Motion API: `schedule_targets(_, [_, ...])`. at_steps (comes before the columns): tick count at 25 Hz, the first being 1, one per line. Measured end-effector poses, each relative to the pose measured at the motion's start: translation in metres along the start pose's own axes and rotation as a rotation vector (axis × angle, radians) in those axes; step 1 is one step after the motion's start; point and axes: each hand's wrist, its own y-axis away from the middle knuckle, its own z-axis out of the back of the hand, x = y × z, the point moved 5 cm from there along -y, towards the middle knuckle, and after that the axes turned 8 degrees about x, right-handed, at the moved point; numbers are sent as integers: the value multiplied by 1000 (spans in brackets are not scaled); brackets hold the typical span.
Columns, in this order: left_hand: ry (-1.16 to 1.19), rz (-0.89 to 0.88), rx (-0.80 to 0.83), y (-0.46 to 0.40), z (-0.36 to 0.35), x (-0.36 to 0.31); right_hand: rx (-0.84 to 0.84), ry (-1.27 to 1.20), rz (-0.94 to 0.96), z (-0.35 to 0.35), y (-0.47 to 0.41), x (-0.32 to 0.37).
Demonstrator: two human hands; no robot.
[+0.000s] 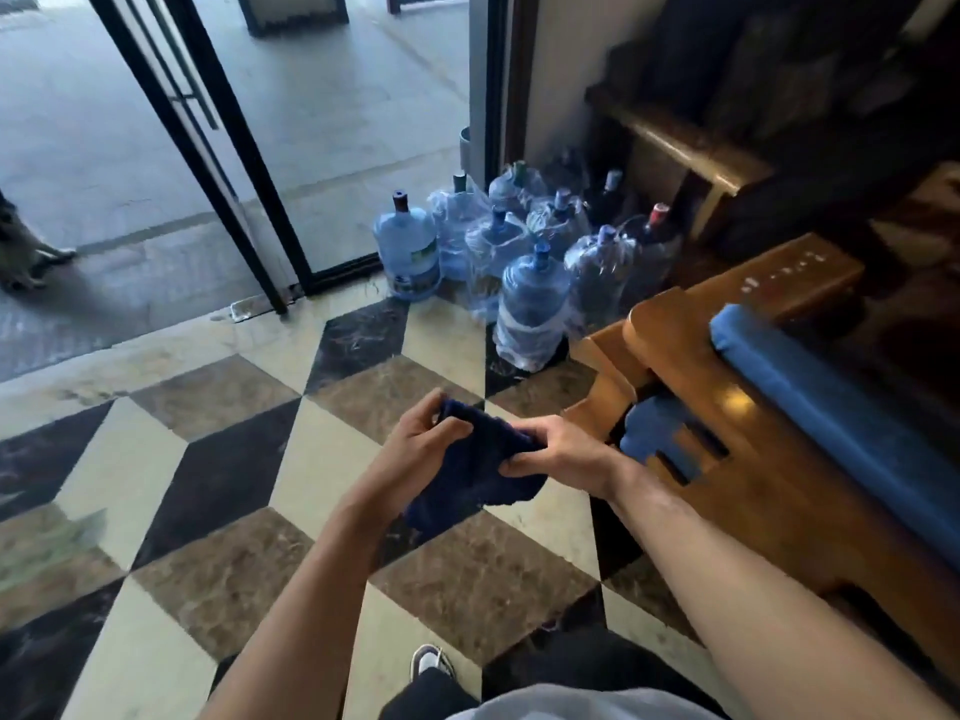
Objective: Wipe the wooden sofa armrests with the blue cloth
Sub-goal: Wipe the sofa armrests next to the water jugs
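Now both hands — left (423, 439), right (558, 452) — grip the blue cloth (470, 472).

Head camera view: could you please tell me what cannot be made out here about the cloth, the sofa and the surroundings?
- Blue cloth: bunched between left hand and right hand; fingers cover parts, so each grip and its full shape stay unclear.
- Wooden armrest: the right picture edge cuts off the sofa; no second armrest shows.
- Blue cushion: it hides the seat beneath.
- Water bottles: labels too small to read.
- Dark furniture, upper right: too shadowed.
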Motion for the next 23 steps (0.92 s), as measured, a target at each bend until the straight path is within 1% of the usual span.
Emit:
schedule_targets(2, [-10, 8, 75, -55, 22, -12, -142, -70, -7, 33, -23, 8])
schedule_targets(4, [-33, 33, 99, -115, 33, -14, -309, -189, 6, 73, -43, 9])
schedule_targets(6, [-124, 60, 81, -169, 34, -7, -430, -258, 31, 111, -60, 2])
schedule_targets(9, [-320, 82, 57, -266, 24, 4, -600, -276, 19, 183, -97, -21])
schedule_targets(12, [-380, 124, 62, -366, 4, 8, -715, -308, -27, 255, -140, -46])
schedule_targets(14, [-403, 174, 83, -420, -9, 11, -801, -294, -119, 291, -158, -57])
schedule_targets(15, [-429, 194, 118, -449, -21, 12, -842, -298, -188, 308, -163, -67])
schedule_targets(18, [-527, 247, 279, -524, -61, 24, -945, -246, -413, 354, -176, -87])
schedule_targets(21, [-630, 302, 450, -570, -101, 52, -1116, -239, -645, 368, -178, -106])
schedule_targets(23, [-599, 350, 572, -585, -120, 69, -1176, -240, -745, 366, -180, -111])
